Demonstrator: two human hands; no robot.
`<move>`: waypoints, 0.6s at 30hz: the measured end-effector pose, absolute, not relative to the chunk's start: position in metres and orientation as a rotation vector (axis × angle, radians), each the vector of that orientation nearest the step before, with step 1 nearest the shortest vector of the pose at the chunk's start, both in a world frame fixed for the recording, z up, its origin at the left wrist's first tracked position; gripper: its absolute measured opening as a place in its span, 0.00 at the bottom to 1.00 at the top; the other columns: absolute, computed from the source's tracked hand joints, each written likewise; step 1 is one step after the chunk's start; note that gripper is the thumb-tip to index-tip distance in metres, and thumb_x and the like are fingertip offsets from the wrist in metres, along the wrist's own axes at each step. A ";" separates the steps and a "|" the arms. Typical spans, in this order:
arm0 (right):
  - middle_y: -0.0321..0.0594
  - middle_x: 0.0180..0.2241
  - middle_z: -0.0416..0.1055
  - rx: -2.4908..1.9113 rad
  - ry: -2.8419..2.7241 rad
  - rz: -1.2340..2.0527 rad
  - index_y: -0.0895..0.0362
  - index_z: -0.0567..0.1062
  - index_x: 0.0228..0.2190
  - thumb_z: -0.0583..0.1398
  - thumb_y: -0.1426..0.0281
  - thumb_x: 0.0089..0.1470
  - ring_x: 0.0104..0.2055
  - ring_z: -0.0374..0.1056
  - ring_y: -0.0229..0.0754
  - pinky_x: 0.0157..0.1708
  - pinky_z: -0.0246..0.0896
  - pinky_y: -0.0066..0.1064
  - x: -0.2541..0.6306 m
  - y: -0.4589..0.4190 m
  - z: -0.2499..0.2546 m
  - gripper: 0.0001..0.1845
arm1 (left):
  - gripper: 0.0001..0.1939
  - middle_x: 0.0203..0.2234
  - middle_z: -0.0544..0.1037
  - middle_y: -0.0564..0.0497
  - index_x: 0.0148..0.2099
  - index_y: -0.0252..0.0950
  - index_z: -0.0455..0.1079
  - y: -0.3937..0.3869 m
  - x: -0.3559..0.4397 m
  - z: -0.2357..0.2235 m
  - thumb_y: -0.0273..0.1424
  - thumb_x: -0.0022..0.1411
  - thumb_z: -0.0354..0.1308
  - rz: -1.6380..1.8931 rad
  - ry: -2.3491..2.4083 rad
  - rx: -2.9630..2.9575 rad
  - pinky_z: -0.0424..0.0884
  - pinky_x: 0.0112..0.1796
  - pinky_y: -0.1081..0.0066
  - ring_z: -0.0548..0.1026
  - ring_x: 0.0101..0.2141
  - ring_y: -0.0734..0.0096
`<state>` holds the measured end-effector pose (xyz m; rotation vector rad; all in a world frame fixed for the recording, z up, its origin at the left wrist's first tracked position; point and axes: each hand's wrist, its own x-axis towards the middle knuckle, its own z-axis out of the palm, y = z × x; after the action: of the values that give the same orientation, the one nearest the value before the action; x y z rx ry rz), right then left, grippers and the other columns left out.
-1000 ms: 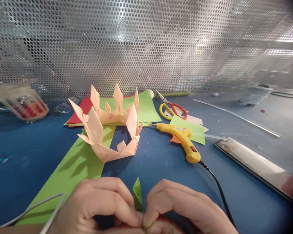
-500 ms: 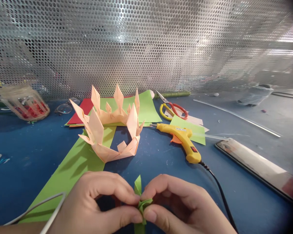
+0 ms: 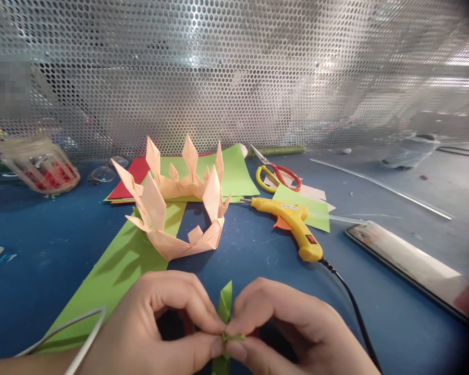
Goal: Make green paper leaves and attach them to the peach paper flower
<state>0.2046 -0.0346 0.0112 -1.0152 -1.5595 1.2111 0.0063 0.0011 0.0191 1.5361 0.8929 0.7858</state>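
Both hands meet at the bottom centre, low over the blue table (image 3: 42,245). My left hand (image 3: 156,328) and my right hand (image 3: 293,333) pinch a small folded green paper piece (image 3: 224,310) between thumbs and forefingers. One pointed tip of the piece sticks up between the fingers. Behind the hands stands a peach folded-paper crown (image 3: 180,208) with several upright points, resting partly on a long green paper sheet (image 3: 117,271).
A yellow glue gun (image 3: 293,226) with a black cord lies right of the crown. Scissors with yellow and red handles (image 3: 275,174) lie behind it, near green and red sheets. A phone (image 3: 410,265) lies at the right, a jar (image 3: 37,164) at the far left. Perforated metal wall behind.
Both hands have lifted slightly and turned, so the thumbs now show. The green piece has been pressed tighter between the fingertips and its tip leans a little right.
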 end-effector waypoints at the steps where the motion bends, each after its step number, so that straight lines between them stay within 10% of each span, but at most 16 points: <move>1: 0.32 0.30 0.79 -1.005 -1.574 1.211 0.50 0.82 0.31 0.69 0.72 0.54 0.31 0.74 0.35 0.32 0.68 0.22 0.206 -0.034 0.011 0.04 | 0.08 0.24 0.79 0.60 0.26 0.42 0.79 0.001 0.005 0.019 0.24 0.53 0.71 0.753 0.901 1.514 0.71 0.31 0.81 0.76 0.27 0.78; 9: 0.36 0.40 0.73 -1.159 -1.514 1.030 0.44 0.78 0.49 0.65 0.65 0.60 0.36 0.72 0.36 0.37 0.72 0.23 0.209 -0.034 0.004 0.14 | 0.11 0.22 0.74 0.59 0.30 0.38 0.74 0.006 0.004 0.019 0.37 0.57 0.72 0.693 0.857 1.237 0.65 0.26 0.82 0.69 0.23 0.80; 18: 0.35 0.33 0.76 -1.052 -1.245 1.526 0.51 0.74 0.40 0.64 0.60 0.62 0.35 0.72 0.36 0.37 0.69 0.24 0.210 -0.031 0.002 0.10 | 0.14 0.31 0.76 0.59 0.38 0.44 0.76 0.003 0.001 0.022 0.46 0.58 0.70 0.681 0.859 1.281 0.68 0.36 0.79 0.71 0.32 0.75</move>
<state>0.2099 -0.0311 0.0021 -1.0521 -1.2454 1.5260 0.0015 0.0033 0.0217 1.2813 0.8586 0.6806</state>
